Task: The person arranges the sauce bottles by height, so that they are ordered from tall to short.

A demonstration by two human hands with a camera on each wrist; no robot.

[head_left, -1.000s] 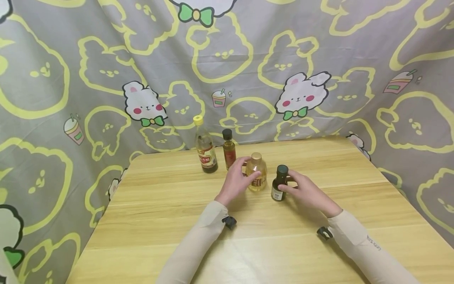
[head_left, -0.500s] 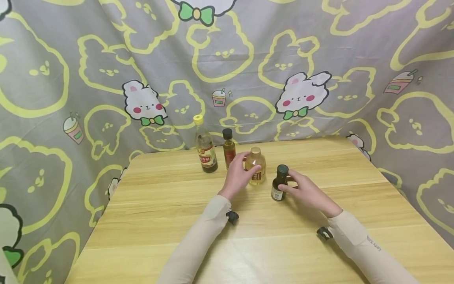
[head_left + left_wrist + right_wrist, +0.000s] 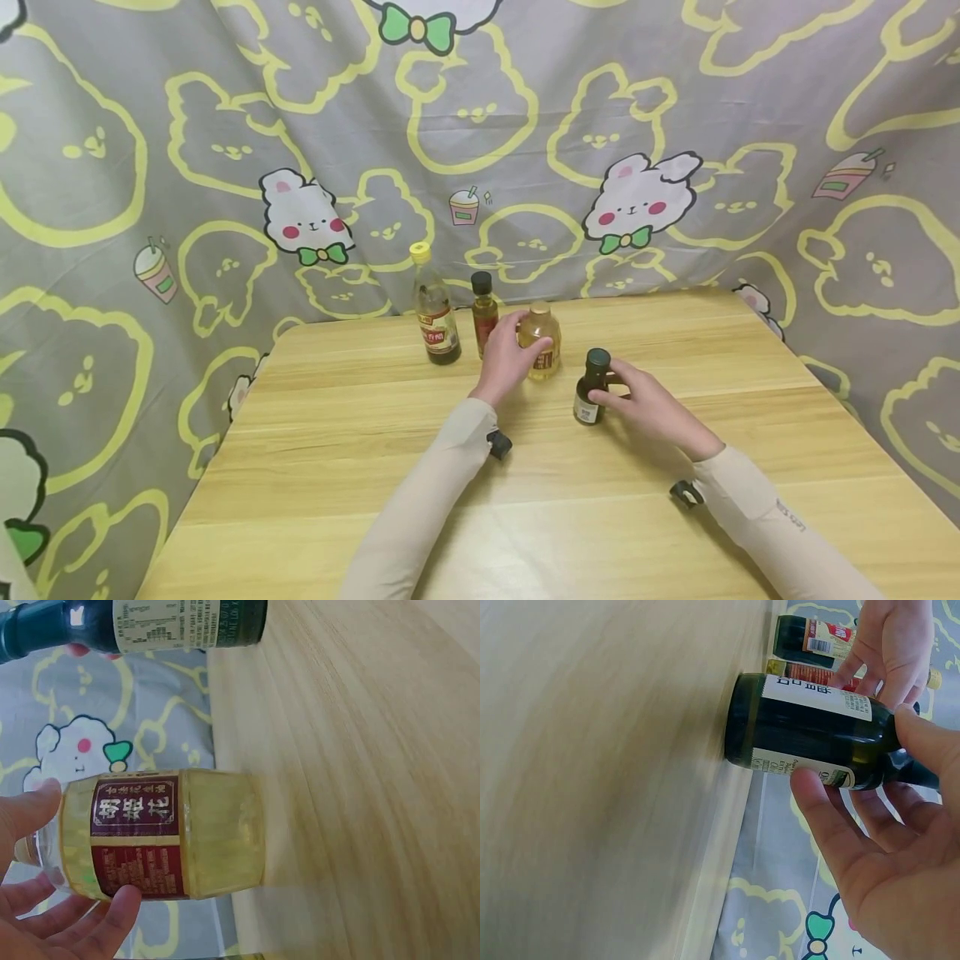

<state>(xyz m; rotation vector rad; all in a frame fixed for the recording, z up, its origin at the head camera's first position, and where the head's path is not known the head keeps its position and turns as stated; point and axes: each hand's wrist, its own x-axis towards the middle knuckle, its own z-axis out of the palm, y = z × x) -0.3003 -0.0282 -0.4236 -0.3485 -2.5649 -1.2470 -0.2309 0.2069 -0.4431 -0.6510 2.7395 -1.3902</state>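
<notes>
A squat clear bottle of golden oil (image 3: 546, 364) with a dark red label stands toward the back of the table. My left hand (image 3: 506, 358) grips it from the left, thumb on the near side and fingers round the far side. In the left wrist view the oil bottle's label (image 3: 139, 806) faces the camera. Nearer and to the right, a small dark green glass bottle (image 3: 587, 390) with a pale label stands upright. My right hand (image 3: 654, 410) holds this dark bottle from the right, with thumb and fingers on opposite sides in the right wrist view.
Left of the oil bottle stand a slim bottle (image 3: 485, 312) with a black cap and a taller bottle (image 3: 432, 304) with a yellow cap. The wooden table (image 3: 337, 467) ends at a patterned grey curtain (image 3: 525, 125) behind and at the sides.
My left hand has moved the oil bottle away from me, toward the back of the table, closer beside the slim black-capped bottle. The right hand and dark bottle have stayed put.
</notes>
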